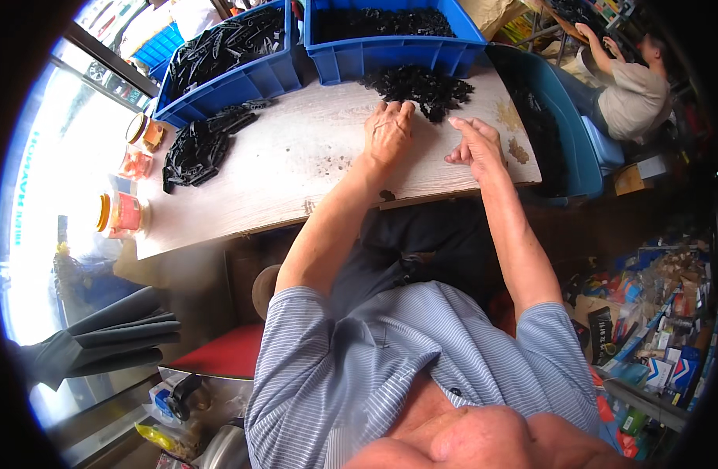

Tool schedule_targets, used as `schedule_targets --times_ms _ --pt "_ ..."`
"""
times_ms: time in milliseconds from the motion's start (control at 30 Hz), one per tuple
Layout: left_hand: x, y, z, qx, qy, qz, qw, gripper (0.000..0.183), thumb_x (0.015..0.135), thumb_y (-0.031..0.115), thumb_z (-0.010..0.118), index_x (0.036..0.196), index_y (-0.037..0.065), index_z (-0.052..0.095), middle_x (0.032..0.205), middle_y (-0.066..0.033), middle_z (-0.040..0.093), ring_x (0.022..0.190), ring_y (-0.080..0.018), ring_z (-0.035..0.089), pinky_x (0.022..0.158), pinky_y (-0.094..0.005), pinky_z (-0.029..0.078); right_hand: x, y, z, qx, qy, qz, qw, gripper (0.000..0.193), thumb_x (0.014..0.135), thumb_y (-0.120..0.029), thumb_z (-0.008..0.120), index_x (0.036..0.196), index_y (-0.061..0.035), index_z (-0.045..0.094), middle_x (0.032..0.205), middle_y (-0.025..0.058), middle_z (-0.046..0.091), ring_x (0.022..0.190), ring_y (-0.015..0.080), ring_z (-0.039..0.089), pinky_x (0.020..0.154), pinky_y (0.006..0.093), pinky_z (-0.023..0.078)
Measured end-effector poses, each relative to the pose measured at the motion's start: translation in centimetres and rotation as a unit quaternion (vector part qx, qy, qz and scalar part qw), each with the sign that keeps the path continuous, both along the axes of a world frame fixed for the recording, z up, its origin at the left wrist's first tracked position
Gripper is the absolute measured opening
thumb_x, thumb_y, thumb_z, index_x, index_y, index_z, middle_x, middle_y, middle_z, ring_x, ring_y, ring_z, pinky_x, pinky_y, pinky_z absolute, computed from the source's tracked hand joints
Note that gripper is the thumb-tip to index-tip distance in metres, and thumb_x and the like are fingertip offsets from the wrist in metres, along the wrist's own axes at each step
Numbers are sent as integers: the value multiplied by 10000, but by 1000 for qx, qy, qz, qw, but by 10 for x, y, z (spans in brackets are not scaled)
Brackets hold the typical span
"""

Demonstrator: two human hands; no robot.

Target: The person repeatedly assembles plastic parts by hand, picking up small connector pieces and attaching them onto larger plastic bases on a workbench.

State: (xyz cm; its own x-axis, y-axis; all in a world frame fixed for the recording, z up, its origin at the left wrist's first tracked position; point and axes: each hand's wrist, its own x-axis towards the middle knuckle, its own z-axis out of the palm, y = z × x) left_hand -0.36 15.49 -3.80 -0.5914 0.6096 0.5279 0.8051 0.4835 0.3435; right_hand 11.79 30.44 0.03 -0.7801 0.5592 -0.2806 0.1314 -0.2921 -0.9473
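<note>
Over the pale wooden table [288, 156], my left hand [388, 131] rests at the near edge of a heap of small black plastic parts [421, 87]. Its fingers are bent down and close together; whatever they hold, if anything, is hidden beneath them. To its right, my right hand [478, 147] hovers near the table's right side with its fingers partly bent and their tips apart. I make out nothing between them. A second heap, of longer black plastic pieces [206, 148], lies at the left of the table.
Two blue bins, one with long black pieces [232, 87] and one with small black parts [390, 59], stand along the far edge. Lidded jars [126, 215] line the left end. A teal tub [581, 156] adjoins the right. Another person [628, 90] sits beyond it.
</note>
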Motion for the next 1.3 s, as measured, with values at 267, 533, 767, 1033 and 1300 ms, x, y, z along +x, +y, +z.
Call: schedule_targets --times_ms 267,533,767,1033,1300 --pt "26 -14 13 292 -400 -41 868 211 829 27 652 1027 16 579 898 -127 669 713 -251 691 653 -307 565 -1 -20 3 20 19 71 997 327 807 -254 773 1003 -17 662 459 -7 462 358 106 463 434 294 495" --pt "58 -21 20 485 -615 -95 615 185 853 -23 629 992 -6 509 851 -102 616 673 -174 651 625 -301 589 2 -27 -5 62 52 146 986 300 813 -260 767 981 -27 682 533 15 541 383 72 436 431 238 437" --pt "60 -20 1 523 -576 -111 618 197 865 -12 637 1017 -3 511 874 -120 626 710 -183 646 623 -298 575 5 -38 -3 118 59 172 976 241 858 -241 721 964 -29 681 641 2 596 419 51 438 435 219 426" --pt "13 -175 14 256 41 241 935 361 720 -47 708 1061 48 638 1045 -128 640 991 -307 594 886 -348 482 10 -42 -9 47 78 118 989 199 851 -211 731 858 -37 635 430 -8 415 387 100 440 498 291 507" --pt "-41 -309 4 -22 133 382 914 267 782 60 636 1048 50 645 1059 -133 647 1055 -340 567 930 -416 459 5 -41 -10 46 102 101 989 173 856 -220 725 853 -76 629 446 -17 422 393 102 459 492 300 517"
